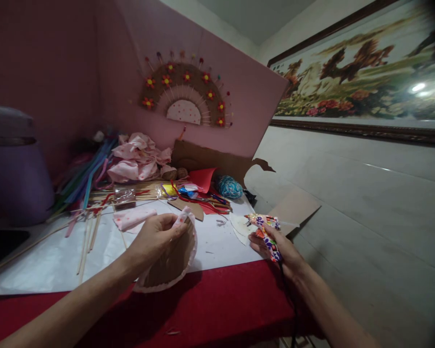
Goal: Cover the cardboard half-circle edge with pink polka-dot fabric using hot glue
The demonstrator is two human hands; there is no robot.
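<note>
My left hand (163, 234) pinches the upper edge of a brown cardboard piece (172, 261) with pink dotted fabric folded around its rim. The piece is tilted over the front edge of the white sheet (217, 241). My right hand (275, 246) is wrapped round the handle of a flower-patterned glue gun (266, 222), its tip pointing left and its black cord hanging down. Beneath the gun lies a white round-edged piece (241, 227). A rolled pink fabric strip (134, 219) rests left of my left hand.
Thin sticks (87, 237), crumpled pink fabric (139, 157), blue yarn (229, 186) and red paper (202, 179) lie toward the back. A purple container (16, 174) stands at the left. A decorated cardboard arch (177, 72) is on the pink panel behind.
</note>
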